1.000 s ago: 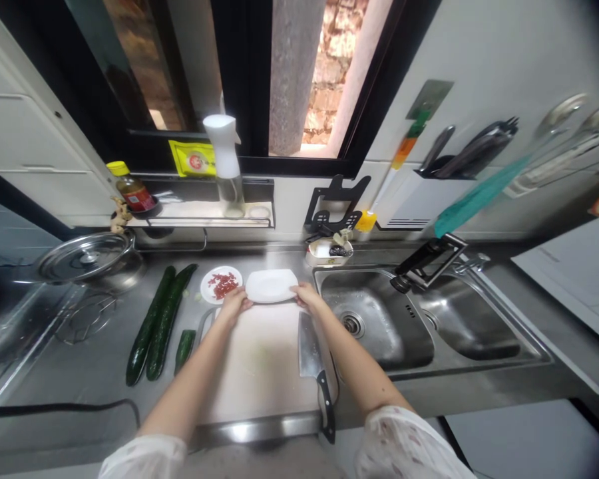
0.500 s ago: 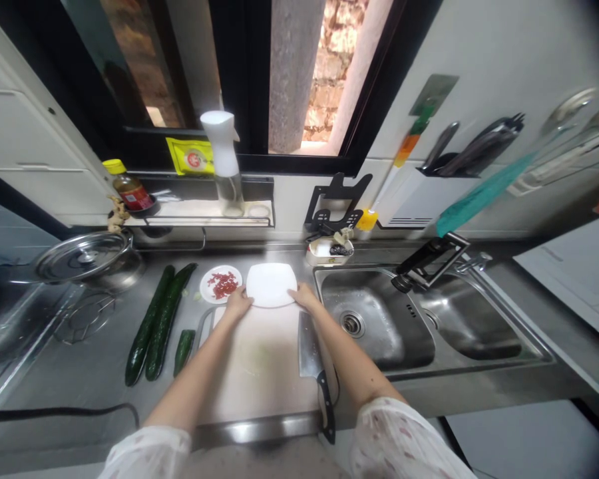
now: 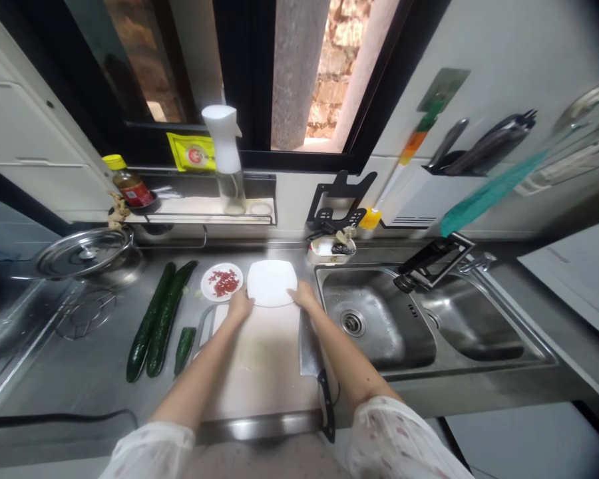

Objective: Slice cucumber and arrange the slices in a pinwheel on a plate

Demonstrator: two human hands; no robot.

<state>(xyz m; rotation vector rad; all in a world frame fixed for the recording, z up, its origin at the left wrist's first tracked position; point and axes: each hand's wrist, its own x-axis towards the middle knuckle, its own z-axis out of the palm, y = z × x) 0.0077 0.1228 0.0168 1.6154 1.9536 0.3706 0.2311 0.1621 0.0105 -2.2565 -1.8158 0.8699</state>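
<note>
The left hand [image 3: 240, 305] and the right hand [image 3: 303, 295] grip a white plate [image 3: 272, 283] between them, the fingers of each hand closed on 1 side of it. The plate sits between the 2 sets of fingers, at the far edge of a cutting board [image 3: 259, 359]; whether it touches the counter [image 3: 104, 362] cannot be told. Just beyond the left fingers is a round dish [image 3: 205, 283] of red pieces [image 3: 225, 283]. Farther left of those fingers lie 2 long cucumbers [image 3: 160, 326], and a short cucumber piece [image 3: 184, 350] lies nearer the body. A cleaver [image 3: 309, 352] lies along the board's right edge, bodyward of the right fingers. Right of these fingers is a double sink [image 3: 379, 326]; beyond them, a small container [image 3: 332, 258].
</note>
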